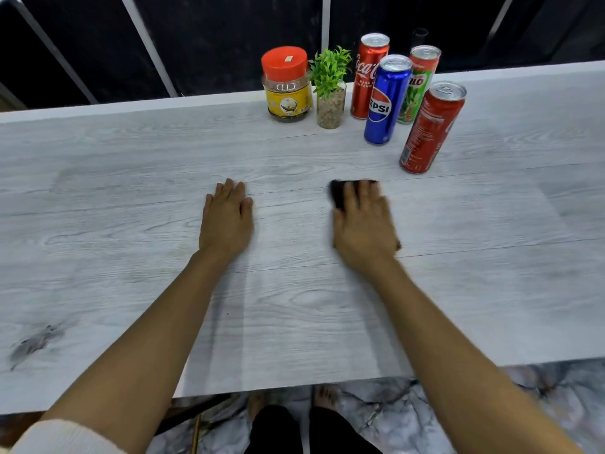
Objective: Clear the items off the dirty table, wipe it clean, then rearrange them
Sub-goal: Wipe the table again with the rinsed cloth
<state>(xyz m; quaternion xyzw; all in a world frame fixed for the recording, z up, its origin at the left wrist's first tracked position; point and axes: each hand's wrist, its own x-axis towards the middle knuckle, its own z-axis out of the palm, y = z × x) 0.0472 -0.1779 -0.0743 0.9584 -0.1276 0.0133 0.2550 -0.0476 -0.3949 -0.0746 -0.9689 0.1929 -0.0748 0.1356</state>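
Observation:
My right hand [363, 221] presses flat on a dark cloth [337, 191] at the middle of the pale wood-grain table [131, 191]; only the cloth's far edge shows past my fingers, and the hand is blurred. My left hand [227, 217] rests flat on the table, fingers straight, a hand's width to the left of the cloth. At the back stand a jar with a red lid [287, 85], a small green plant in a glass [330, 90], a Coca-Cola can [368, 77], a blue Pepsi can [386, 99], a green Milo can [417, 83] and another red can [430, 129].
A dark smudge [36, 342] marks the table near its front left corner. Dark wall panels rise behind the far edge. Below the near edge lie a marbled floor [409, 417] and my bare feet.

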